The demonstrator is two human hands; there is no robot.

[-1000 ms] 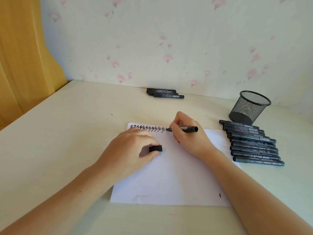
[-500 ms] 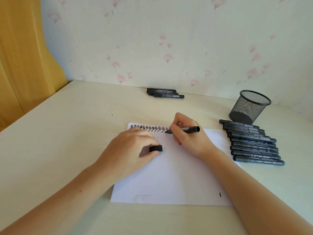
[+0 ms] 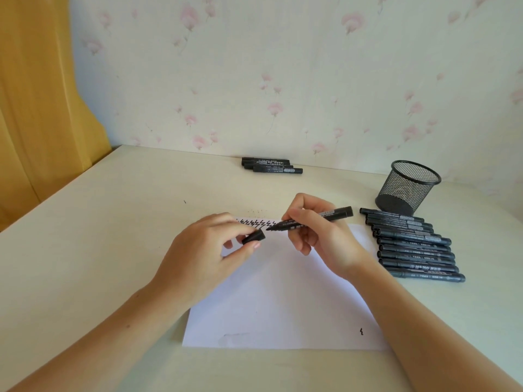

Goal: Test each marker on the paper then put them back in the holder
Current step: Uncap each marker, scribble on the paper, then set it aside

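Note:
A white sheet of paper (image 3: 283, 301) lies on the desk, with a row of black zigzag marks (image 3: 256, 222) along its far edge. My right hand (image 3: 319, 236) holds an uncapped black marker (image 3: 325, 217) above the paper, tip pointing left. My left hand (image 3: 209, 253) pinches the marker's black cap (image 3: 254, 237), its opening a short gap from the tip. A row of several capped black markers (image 3: 413, 246) lies right of the paper. The black mesh holder (image 3: 404, 188) stands upright behind them.
Three more black markers (image 3: 271, 165) lie at the back of the cream desk (image 3: 99, 236) near the floral wall. An orange curtain hangs at the left. A small black squiggle (image 3: 361, 331) marks the paper's near right corner.
My right hand lifted the marker off the paper and tilted it. My left hand rose from the sheet and brought the cap up toward the tip.

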